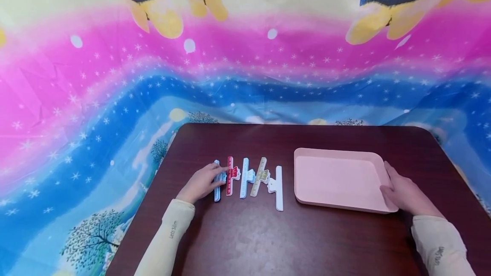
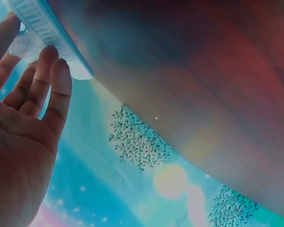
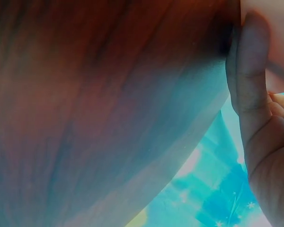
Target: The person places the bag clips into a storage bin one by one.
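Note:
My left hand (image 1: 200, 182) is at the left end of a row of plastic ruler clips. Its thumb and fingers pinch the blue clip (image 1: 217, 193), whose marked edge also shows in the left wrist view. To the right lie a red clip (image 1: 230, 182), a light blue clip (image 1: 244, 182), an olive clip (image 1: 258, 182) and a white clip (image 1: 279, 195). My right hand (image 1: 408, 193) grips the right side of a pink tray (image 1: 337, 207), thumb over the rim. The tray rests on the table with nothing in it.
The dark brown table (image 1: 245, 242) has rounded far corners. Behind and beside it hangs a colourful cloth (image 1: 245, 84) printed with bears, snowflakes and trees. Between the white clip and the tray is a narrow gap.

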A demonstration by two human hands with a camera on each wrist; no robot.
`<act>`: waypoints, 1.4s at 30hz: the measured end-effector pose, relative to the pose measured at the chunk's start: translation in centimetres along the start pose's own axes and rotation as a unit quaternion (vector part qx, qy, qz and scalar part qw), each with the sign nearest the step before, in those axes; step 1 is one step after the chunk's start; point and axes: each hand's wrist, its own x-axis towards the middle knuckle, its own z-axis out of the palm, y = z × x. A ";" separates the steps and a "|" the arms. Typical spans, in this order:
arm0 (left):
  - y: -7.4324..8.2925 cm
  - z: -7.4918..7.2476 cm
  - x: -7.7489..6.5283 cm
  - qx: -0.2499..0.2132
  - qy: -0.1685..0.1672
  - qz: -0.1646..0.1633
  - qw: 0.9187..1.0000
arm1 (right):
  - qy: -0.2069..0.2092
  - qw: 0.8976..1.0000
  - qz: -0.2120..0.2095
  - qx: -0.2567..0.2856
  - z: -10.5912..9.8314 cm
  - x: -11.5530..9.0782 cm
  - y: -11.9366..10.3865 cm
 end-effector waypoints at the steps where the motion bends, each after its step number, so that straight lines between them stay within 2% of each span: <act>1: 0.0 -0.2 0.0 -0.010 0.007 0.001 1.000 | -0.001 1.000 0.000 0.001 0.0 0.0 0.0; 4: 0.2 -0.8 0.0 -0.039 0.032 0.009 0.999 | -0.001 1.000 0.000 0.002 0.0 0.0 0.0; 8: 0.4 -1.5 0.1 -0.052 0.061 0.020 0.997 | 0.001 1.000 0.001 0.003 0.0 -0.1 0.0; 14: 0.5 -2.0 0.0 -0.079 0.091 0.016 0.993 | 0.001 1.000 0.008 0.004 0.2 -0.1 0.0; 19: 0.6 -2.0 0.0 -0.132 0.121 0.005 0.984 | 0.001 1.000 0.013 0.004 0.3 -0.1 -0.1; 22: 0.6 -2.1 0.0 -0.146 0.142 0.007 0.979 | 0.004 1.000 0.007 0.003 0.3 -0.1 -0.1; 28: 0.6 -2.3 0.1 -0.140 0.155 0.019 0.978 | 0.004 1.000 0.006 0.007 0.4 -0.1 0.1; 31: 0.6 -2.3 0.1 -0.166 0.152 0.012 0.974 | 0.003 1.000 0.008 0.009 0.4 -0.1 0.1; 34: 0.8 -2.4 0.1 -0.214 0.144 -0.015 0.966 | -0.001 1.000 0.014 0.011 0.4 -0.2 0.1; 37: 1.0 -2.5 0.2 -0.272 0.136 -0.038 0.952 | -0.002 1.000 0.014 0.009 0.4 -0.2 0.1; 42: 1.5 -2.7 0.5 -0.335 0.132 -0.043 0.932 | 0.002 1.000 0.005 0.013 0.3 0.0 0.0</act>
